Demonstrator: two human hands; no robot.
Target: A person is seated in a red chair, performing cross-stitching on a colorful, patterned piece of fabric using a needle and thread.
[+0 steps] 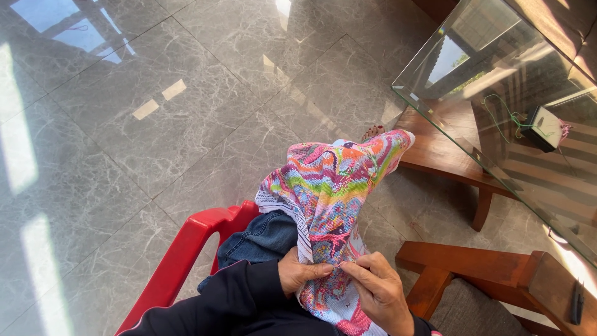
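Pinching embroidered cloth [326,199] between my left hand [301,272] and right hand [379,292], both clamped on it; risk: cloth sliding off my knee.

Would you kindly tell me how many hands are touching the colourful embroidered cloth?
2: the left hand pinches the colourful embroidered cloth from the left side, the right hand from the right, fingertips meeting at its middle. No others show.
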